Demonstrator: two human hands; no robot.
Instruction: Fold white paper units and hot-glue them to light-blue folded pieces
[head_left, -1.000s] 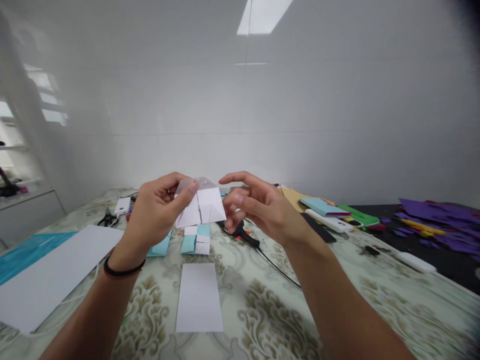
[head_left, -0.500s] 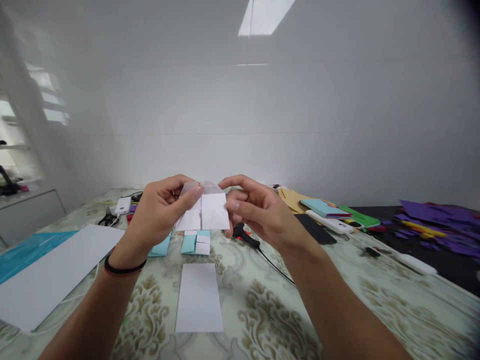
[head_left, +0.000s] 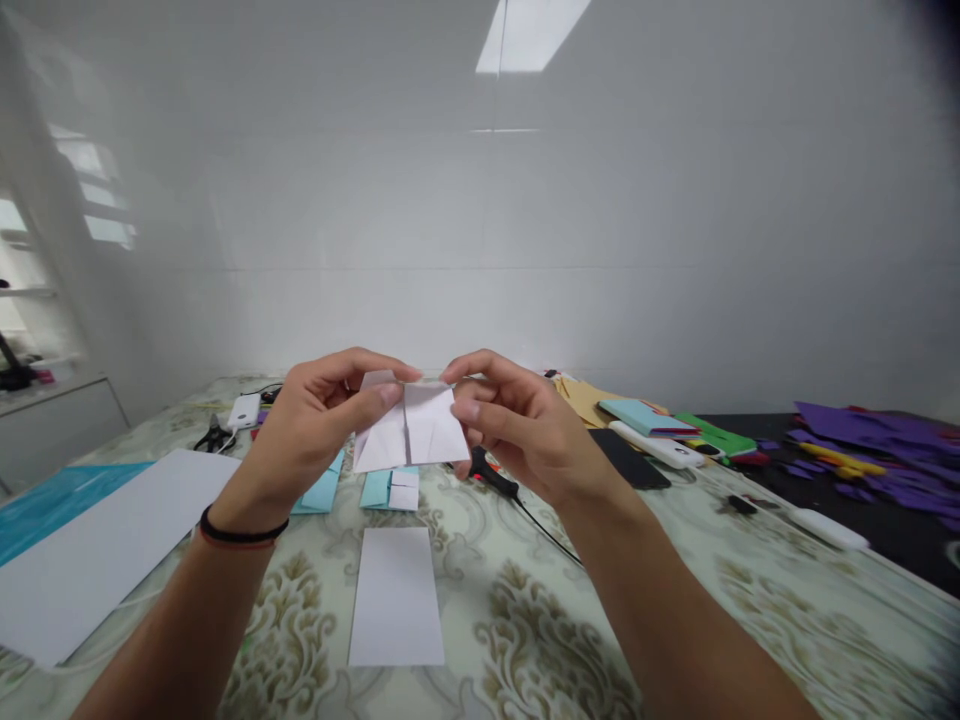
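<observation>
Both hands hold a small folded white paper (head_left: 411,428) in the air above the table. My left hand (head_left: 315,425) pinches its left half with thumb and forefinger. My right hand (head_left: 517,425) pinches its right top corner. A crease runs down the middle of the paper. Below it on the patterned tablecloth (head_left: 525,620) lie a folded blue-and-white paper piece (head_left: 391,489) and a plain white paper strip (head_left: 396,596).
A large white sheet (head_left: 97,540) over a blue sheet (head_left: 45,500) lies at the left. Scissors (head_left: 214,437) and a white device (head_left: 244,410) lie at the far left. A black glue gun (head_left: 491,474) with cord, coloured paper stacks (head_left: 652,415) and purple scraps (head_left: 877,430) fill the right.
My right hand came in from an open pose and closed on the paper's right corner. The paper has been pressed flatter and tilted slightly.
</observation>
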